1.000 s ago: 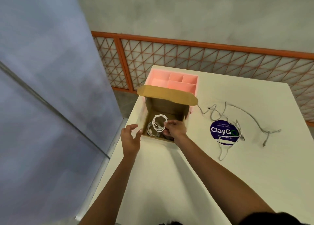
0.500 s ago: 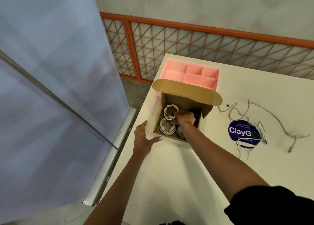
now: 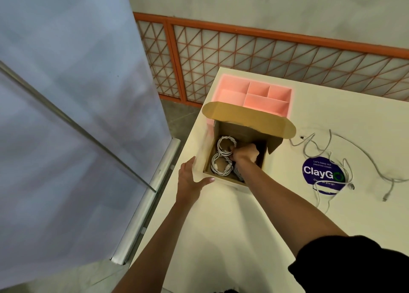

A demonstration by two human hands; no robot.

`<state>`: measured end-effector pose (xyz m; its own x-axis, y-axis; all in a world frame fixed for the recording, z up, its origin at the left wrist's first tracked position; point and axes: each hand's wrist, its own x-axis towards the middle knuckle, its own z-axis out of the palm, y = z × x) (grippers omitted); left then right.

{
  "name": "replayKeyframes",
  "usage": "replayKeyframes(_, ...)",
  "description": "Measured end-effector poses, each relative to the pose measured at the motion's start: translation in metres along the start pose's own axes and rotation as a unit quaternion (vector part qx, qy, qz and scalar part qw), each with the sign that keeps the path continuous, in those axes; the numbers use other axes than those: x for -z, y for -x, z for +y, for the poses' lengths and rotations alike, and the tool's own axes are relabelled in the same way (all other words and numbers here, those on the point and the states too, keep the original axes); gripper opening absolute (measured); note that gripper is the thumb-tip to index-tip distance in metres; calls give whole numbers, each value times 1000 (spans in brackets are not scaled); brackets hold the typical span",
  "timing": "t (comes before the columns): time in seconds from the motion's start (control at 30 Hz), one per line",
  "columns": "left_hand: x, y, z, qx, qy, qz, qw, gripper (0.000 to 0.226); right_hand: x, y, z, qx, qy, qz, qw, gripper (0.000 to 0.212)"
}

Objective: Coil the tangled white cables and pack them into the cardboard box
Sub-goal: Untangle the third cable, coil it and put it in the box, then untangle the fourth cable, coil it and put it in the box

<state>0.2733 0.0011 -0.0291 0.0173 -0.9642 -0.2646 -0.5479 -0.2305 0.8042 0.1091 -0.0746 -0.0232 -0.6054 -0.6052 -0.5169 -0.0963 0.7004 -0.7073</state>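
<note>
The open cardboard box (image 3: 264, 164) stands near the table's left edge with its lid flap (image 3: 247, 117) folded back. Inside, my right hand (image 3: 244, 154) reaches down and pinches a coiled white cable (image 3: 223, 145) against the far part of the box floor. A second white coil (image 3: 218, 166) lies nearer me in the box. My left hand (image 3: 191, 179) presses against the box's outer left corner, fingers straight. Loose tangled white cables (image 3: 327, 159) lie on the table to the right.
A pink divided organizer tray (image 3: 278, 108) stands right behind the box. A round blue ClayGo sticker (image 3: 318, 175) is under the loose cables. The white table (image 3: 221, 237) ends close on the left, beside a metal-framed panel (image 3: 155, 182). An orange lattice railing (image 3: 265, 49) runs behind.
My right hand has carried the coiled cable from above the box rim down onto its floor. My left hand moved from hovering to pressing the box's left corner.
</note>
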Motion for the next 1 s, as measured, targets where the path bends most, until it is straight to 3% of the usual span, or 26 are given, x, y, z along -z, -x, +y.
replayKeyframes(0.37,2,6,6,-10,-35,-8,999,94,4,1,1,52,46,-14,997,39)
replayKeyframes(0.57,-6,14,12,-35,-58,34,997,98,18,16,6,107,59,-16,992,31)
replayKeyframes(0.73,-20,32,31,-147,-38,121,981,59,53,31,28,236,64,-71,967,15)
replayKeyframes(0.87,-48,45,51,-212,-7,93,973,35,99,40,56,294,58,-120,946,11)
replayKeyframes(1.0,-83,58,75,-257,-1,42,965,35,155,33,84,284,28,-84,955,13)
